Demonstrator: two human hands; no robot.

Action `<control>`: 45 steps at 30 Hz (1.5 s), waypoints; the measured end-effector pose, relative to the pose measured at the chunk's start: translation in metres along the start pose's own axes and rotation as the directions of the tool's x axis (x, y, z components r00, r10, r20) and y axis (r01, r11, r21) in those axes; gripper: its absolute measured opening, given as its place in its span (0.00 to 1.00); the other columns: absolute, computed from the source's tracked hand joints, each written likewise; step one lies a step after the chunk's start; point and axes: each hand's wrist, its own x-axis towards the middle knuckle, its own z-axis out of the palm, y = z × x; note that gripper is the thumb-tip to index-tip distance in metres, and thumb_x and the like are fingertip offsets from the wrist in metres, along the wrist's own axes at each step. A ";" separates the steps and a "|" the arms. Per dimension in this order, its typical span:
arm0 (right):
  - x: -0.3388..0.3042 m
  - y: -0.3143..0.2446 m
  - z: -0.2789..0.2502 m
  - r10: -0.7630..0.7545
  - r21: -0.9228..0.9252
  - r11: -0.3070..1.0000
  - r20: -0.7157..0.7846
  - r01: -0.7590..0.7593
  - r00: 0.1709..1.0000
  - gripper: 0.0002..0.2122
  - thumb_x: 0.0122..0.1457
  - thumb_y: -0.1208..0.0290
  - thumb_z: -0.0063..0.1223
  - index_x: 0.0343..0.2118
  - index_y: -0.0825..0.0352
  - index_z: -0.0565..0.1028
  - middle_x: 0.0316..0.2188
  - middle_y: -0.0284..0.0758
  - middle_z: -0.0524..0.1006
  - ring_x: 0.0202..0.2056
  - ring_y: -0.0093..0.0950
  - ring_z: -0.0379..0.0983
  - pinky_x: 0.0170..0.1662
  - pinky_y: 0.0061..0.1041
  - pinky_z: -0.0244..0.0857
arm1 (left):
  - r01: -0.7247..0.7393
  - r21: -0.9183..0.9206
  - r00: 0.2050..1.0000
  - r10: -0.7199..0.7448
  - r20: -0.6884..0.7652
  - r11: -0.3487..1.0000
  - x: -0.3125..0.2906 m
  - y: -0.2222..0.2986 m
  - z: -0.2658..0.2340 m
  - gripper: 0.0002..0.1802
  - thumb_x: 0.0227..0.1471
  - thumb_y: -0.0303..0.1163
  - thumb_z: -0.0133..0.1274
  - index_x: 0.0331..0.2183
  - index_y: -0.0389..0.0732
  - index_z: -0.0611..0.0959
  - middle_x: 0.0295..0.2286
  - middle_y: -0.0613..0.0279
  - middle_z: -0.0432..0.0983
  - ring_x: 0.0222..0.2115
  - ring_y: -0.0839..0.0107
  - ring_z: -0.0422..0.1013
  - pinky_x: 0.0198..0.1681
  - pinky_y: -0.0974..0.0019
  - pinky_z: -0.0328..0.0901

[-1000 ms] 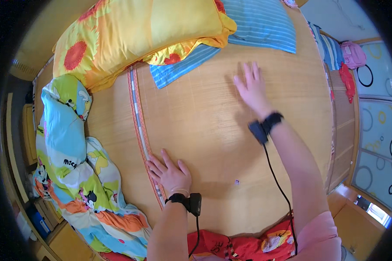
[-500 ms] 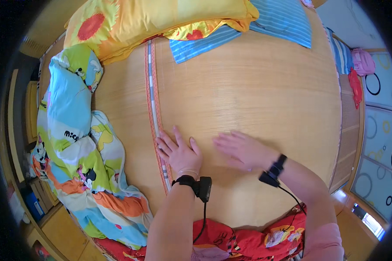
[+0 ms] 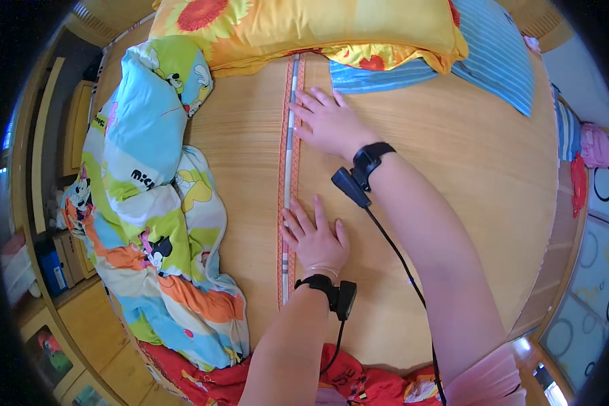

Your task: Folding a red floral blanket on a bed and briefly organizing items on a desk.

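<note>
A tan woven sleeping mat [image 3: 419, 155] covers the bed, with a patterned red-edged strip [image 3: 287, 176] running lengthwise along it. My left hand [image 3: 316, 242] lies flat on the mat, fingers spread, its fingertips at the strip. Farther up, my right hand [image 3: 333, 123] also rests flat with fingers apart, its tips reaching the strip below the pillow. Neither hand holds anything. Each wrist wears a black strap with a small cabled device.
A yellow sunflower pillow [image 3: 331, 30] lies at the far end over blue striped cloth [image 3: 497, 57]. The cartoon-print quilt [image 3: 142, 142] is bunched along the left. Red floral bedding [image 3: 203, 372] lies at the near edge. Shelves [image 3: 61, 264] stand left; a pink bag [image 3: 595, 145] is at right.
My right hand has moved from the middle of the mat up and left to the strip near the pillow. The left hand stays flat by the strip. The view has shifted.
</note>
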 end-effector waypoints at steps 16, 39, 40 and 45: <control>-0.375 -0.018 -0.094 0.060 0.371 0.873 0.560 -0.315 0.827 0.27 0.60 0.65 0.48 0.62 0.68 0.62 0.65 0.42 0.58 0.66 0.41 0.52 0.67 0.39 0.47 | -0.010 0.090 0.998 0.015 -0.056 0.996 0.000 -0.008 -0.003 0.36 0.56 0.48 0.43 0.64 0.47 0.60 0.65 0.37 0.43 0.65 0.36 0.39 0.65 0.36 0.35; -0.522 -0.225 0.024 0.946 -0.124 0.323 0.030 -0.938 0.322 0.42 0.55 0.48 0.50 0.65 0.74 0.50 0.66 0.58 0.45 0.67 0.56 0.38 0.66 0.56 0.33 | -0.039 0.160 0.983 0.066 -0.169 0.986 -0.008 -0.007 0.023 0.36 0.57 0.52 0.40 0.65 0.52 0.59 0.64 0.38 0.44 0.65 0.38 0.40 0.65 0.37 0.35; -0.524 -0.227 0.026 0.947 -0.120 0.321 0.021 -0.939 0.321 0.42 0.55 0.48 0.50 0.65 0.74 0.50 0.66 0.58 0.45 0.67 0.56 0.38 0.66 0.56 0.33 | -0.043 0.155 0.982 0.070 -0.175 0.987 -0.009 -0.008 0.023 0.37 0.58 0.53 0.39 0.65 0.51 0.59 0.64 0.39 0.45 0.65 0.38 0.40 0.65 0.37 0.35; -0.527 -0.224 0.028 0.934 -0.059 0.352 -0.040 -0.934 0.355 0.44 0.53 0.46 0.50 0.65 0.72 0.51 0.67 0.56 0.45 0.67 0.56 0.38 0.65 0.60 0.31 | -0.056 0.165 0.985 0.082 -0.151 0.985 -0.008 -0.012 0.019 0.36 0.60 0.53 0.36 0.65 0.49 0.58 0.64 0.40 0.45 0.65 0.38 0.41 0.65 0.38 0.37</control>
